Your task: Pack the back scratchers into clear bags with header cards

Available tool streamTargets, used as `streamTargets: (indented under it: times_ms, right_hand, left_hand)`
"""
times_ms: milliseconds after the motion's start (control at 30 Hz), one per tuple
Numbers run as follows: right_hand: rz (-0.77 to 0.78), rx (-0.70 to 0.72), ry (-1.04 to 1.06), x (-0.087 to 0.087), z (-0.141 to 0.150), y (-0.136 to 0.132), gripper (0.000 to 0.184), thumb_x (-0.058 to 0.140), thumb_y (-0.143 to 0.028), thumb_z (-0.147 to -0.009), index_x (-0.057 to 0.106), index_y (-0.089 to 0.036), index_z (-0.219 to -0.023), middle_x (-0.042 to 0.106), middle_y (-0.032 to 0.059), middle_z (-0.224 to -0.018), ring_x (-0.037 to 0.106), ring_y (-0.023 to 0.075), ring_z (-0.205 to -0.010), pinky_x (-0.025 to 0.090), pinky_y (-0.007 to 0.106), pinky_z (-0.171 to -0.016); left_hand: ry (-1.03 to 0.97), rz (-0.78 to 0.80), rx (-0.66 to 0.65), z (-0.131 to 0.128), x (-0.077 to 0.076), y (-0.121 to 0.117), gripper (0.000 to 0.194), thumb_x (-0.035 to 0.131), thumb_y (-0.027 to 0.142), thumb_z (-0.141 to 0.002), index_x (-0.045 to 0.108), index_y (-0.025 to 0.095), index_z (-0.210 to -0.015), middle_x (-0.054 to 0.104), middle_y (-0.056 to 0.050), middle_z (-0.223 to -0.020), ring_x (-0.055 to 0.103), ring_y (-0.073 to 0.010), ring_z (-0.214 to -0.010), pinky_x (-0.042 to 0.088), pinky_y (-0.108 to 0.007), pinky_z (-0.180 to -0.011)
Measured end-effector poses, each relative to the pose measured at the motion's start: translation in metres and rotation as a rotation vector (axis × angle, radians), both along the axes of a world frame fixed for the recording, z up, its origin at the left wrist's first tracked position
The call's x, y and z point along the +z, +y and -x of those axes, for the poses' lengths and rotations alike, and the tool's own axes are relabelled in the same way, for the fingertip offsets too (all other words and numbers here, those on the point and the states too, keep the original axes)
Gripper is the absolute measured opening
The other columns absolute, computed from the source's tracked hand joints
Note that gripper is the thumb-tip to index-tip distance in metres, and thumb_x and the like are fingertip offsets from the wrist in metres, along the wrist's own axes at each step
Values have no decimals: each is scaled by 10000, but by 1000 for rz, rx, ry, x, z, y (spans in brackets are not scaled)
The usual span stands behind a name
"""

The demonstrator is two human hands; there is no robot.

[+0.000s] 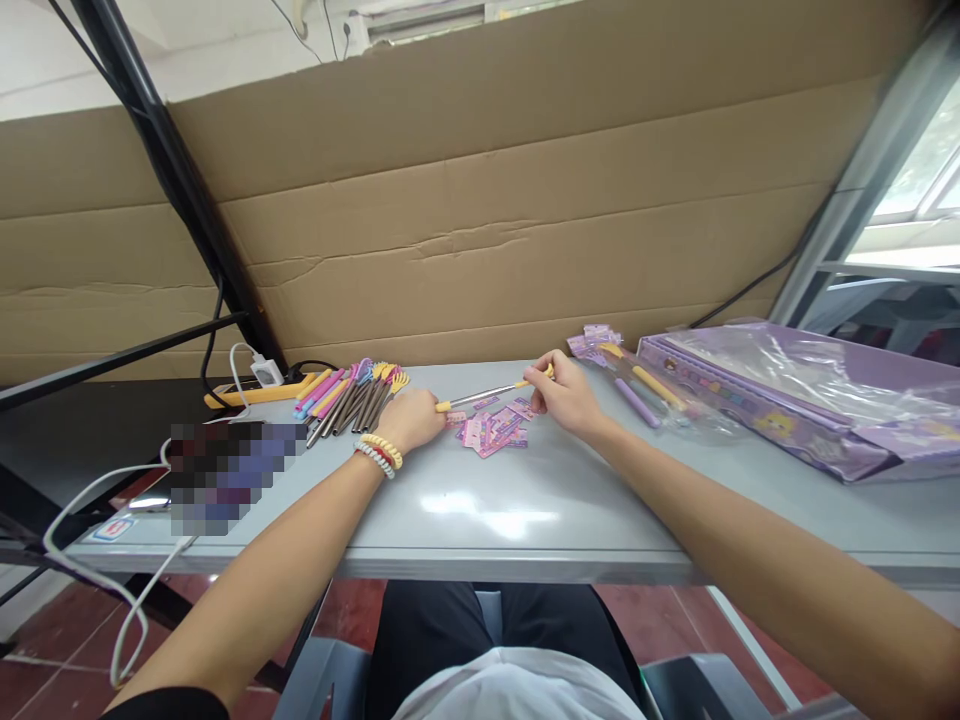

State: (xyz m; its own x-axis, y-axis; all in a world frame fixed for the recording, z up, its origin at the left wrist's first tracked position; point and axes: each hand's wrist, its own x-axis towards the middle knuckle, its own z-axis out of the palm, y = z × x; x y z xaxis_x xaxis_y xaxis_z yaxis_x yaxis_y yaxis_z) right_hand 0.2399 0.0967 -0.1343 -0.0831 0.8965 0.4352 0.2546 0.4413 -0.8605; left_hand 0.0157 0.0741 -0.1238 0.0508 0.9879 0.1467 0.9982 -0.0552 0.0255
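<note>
Stretched between my two hands is an extended metal-rod back scratcher [487,394] with yellow ends. My left hand [409,422], wearing bracelets, is closed round its left yellow end, while my right hand [564,395] pinches it near the right yellow end. The fingers hide part of both ends. Below the rod lies a loose pile of small pink and purple printed cards [493,430]. Just left of my left hand is a heap of several back scratchers [360,398] with metal rods, coloured handles and claw-shaped heads.
At the right stands a purple box [757,400] with clear plastic over it. Beside it lie a purple-handled piece [637,403] and a yellow one [660,388] in clear wrap. A yellow power strip [255,393], white cables and a blurred-out object [225,478] occupy the left. Cardboard [510,220] walls the back.
</note>
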Motion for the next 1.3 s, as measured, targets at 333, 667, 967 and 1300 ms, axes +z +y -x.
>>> streamTargets:
  times_ms: [333, 667, 967, 1300]
  right_hand:
    - [48, 146, 34, 0, -4, 0, 402, 405, -587, -836, 465, -200, -748, 513, -32, -413, 483, 110, -385, 395, 223, -446]
    - [278, 460, -320, -3, -6, 4, 419, 657, -355, -703, 591, -148, -1061, 615, -3, -611, 523, 102, -467, 375, 205, -428]
    - [155, 302, -364, 6, -9, -2, 247, 596, -355, -705, 643, -144, -823, 561, -20, -524, 459, 94, -445, 355, 219, -447]
    - [-92, 95, -402, 8, -4, -12, 154, 570, -305, -650, 653, -176, -635, 595, 8, -543, 496, 127, -521, 356, 241, -507]
  left_hand:
    - [-4, 12, -9, 0, -6, 0, 435, 417, 498, -812, 700, 173, -868, 687, -152, -896, 645, -265, -851, 477, -324, -701]
    - [104, -221, -23, 19, -1, 12, 316, 407, 319, -798, 678, 198, -907, 683, -111, -891, 622, -276, -889, 436, -358, -733]
    - [92, -189, 28, 36, 2, 20, 317, 441, 339, -764, 700, 190, -867, 683, -115, -843, 621, -279, -849, 449, -355, -714]
    - [112, -103, 17, 16, 9, 5, 363, 437, 304, -751, 719, 178, -941, 684, -150, -869, 617, -301, -892, 457, -387, -771]
